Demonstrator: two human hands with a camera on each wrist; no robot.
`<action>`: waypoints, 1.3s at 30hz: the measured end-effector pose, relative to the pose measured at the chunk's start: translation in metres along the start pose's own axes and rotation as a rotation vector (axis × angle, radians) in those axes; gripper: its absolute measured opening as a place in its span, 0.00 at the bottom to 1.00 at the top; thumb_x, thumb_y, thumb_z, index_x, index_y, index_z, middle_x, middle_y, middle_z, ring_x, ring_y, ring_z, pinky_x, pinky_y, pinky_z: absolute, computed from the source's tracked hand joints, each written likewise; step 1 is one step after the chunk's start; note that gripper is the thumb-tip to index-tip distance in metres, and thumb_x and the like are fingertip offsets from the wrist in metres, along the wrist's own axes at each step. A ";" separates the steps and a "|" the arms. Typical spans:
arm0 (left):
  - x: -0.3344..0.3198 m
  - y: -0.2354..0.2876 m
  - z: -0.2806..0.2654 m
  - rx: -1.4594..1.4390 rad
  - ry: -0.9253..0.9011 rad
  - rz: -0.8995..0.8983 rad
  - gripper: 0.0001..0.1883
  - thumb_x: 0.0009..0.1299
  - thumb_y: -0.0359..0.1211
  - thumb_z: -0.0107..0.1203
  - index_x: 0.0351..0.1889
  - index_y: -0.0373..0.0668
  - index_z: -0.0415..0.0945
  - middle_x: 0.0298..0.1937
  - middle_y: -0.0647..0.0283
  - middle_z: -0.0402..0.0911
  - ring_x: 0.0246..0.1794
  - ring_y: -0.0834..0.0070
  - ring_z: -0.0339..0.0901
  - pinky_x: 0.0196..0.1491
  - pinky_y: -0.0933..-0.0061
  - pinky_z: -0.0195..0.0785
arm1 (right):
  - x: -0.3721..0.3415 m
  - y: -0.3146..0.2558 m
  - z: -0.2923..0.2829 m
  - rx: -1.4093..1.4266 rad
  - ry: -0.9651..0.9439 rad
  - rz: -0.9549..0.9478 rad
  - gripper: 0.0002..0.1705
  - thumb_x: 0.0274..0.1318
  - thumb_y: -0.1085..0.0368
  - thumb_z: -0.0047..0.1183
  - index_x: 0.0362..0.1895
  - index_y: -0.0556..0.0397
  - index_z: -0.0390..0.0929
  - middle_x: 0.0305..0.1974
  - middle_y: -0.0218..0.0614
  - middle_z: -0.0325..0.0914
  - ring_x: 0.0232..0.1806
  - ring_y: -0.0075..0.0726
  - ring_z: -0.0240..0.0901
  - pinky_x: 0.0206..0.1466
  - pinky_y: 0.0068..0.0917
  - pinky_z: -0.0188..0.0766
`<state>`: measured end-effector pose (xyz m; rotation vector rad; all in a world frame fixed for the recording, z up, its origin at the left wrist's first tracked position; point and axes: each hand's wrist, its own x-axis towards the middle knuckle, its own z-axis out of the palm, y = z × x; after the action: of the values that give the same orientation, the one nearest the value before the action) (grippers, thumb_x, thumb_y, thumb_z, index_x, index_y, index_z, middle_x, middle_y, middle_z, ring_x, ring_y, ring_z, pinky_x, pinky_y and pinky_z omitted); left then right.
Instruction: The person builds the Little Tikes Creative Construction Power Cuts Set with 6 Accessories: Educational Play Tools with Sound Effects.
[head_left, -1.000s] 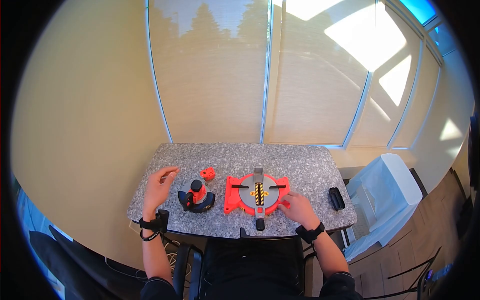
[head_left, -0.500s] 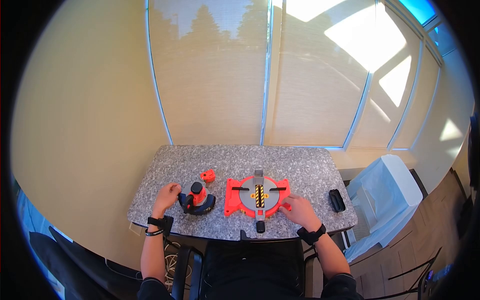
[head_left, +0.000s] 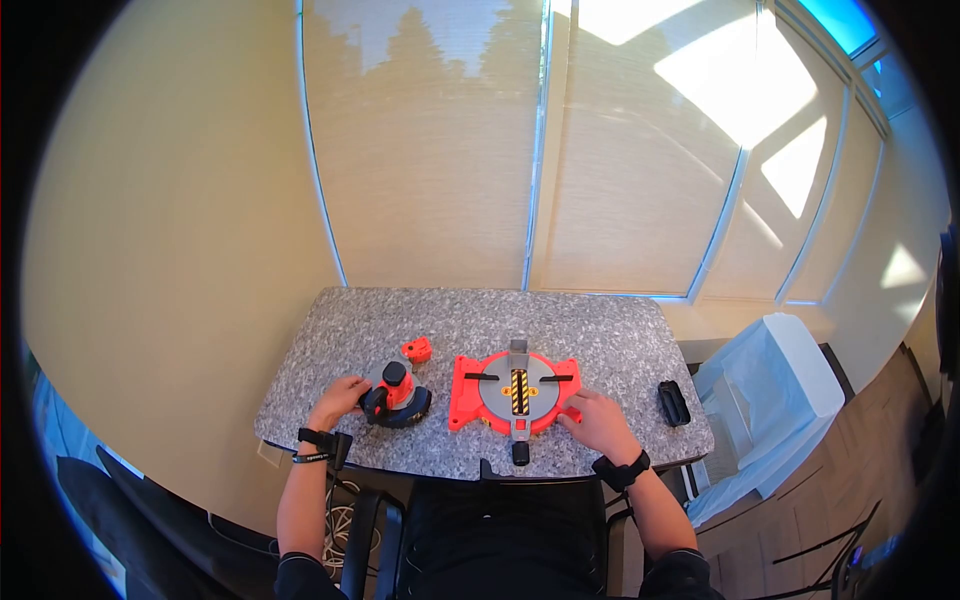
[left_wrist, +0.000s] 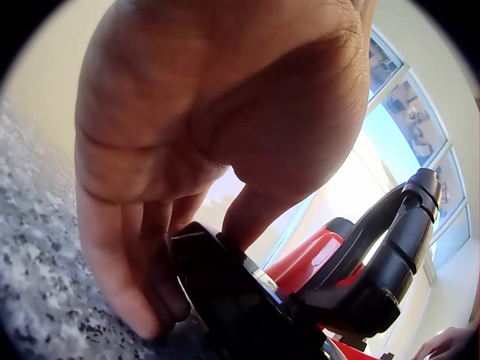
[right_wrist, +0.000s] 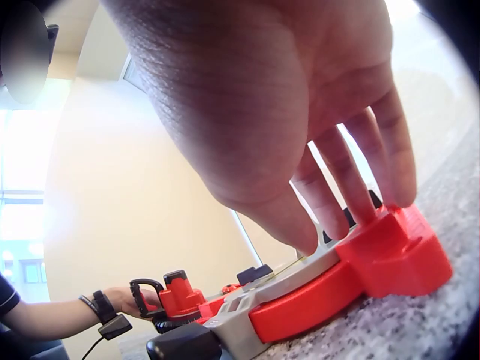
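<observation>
On the left of the table stands a red, grey and black toy saw head (head_left: 397, 385) with a black handle. My left hand (head_left: 338, 400) is at its left side; in the left wrist view, thumb and fingers of that hand (left_wrist: 202, 127) pinch the rim of the black guard (left_wrist: 232, 300). Right of it lies a red saw base (head_left: 465, 397) with a round grey plate (head_left: 545, 398). My right hand (head_left: 602, 425) touches its right end. Seen from the right wrist, nearly straight fingers of this hand (right_wrist: 300, 112) rest on the red corner block (right_wrist: 397, 259), thumb near the grey plate.
A small red block (head_left: 417, 349) lies behind the saw head. Towards the right edge of the speckled table (head_left: 630, 330) is a black tray-like piece (head_left: 673, 402). A bin with a pale liner (head_left: 775, 385) stands beyond that edge.
My left hand has come down and towards me from above the table's left side, and has taken hold of the saw head's guard. My right hand has barely moved.
</observation>
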<state>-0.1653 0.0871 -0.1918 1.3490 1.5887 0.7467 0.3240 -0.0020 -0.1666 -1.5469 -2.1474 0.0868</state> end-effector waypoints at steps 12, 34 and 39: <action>0.006 -0.009 0.001 -0.075 0.014 -0.003 0.14 0.79 0.44 0.52 0.46 0.45 0.82 0.41 0.70 0.83 0.43 0.78 0.78 0.44 0.68 0.73 | 0.002 -0.002 -0.008 -0.010 -0.029 0.000 0.15 0.55 0.54 0.64 0.39 0.52 0.84 0.41 0.41 0.82 0.43 0.53 0.82 0.45 0.47 0.80; -0.077 0.093 0.035 -0.133 0.061 0.303 0.17 0.75 0.37 0.61 0.52 0.30 0.81 0.39 0.60 0.87 0.37 0.80 0.81 0.38 0.76 0.73 | 0.087 -0.069 -0.027 -0.062 0.142 -0.404 0.21 0.56 0.64 0.61 0.55 0.49 0.78 0.57 0.35 0.76 0.57 0.44 0.76 0.56 0.41 0.78; -0.080 0.100 0.054 -0.057 0.022 0.411 0.19 0.74 0.36 0.62 0.53 0.28 0.79 0.42 0.55 0.88 0.42 0.76 0.84 0.45 0.74 0.76 | 0.100 -0.089 -0.026 -0.118 0.192 -0.502 0.30 0.54 0.62 0.65 0.62 0.46 0.74 0.63 0.37 0.72 0.62 0.46 0.72 0.61 0.42 0.75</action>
<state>-0.0729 0.0263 -0.1076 1.6521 1.3079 1.0463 0.2332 0.0507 -0.0796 -0.9832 -2.3434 -0.3462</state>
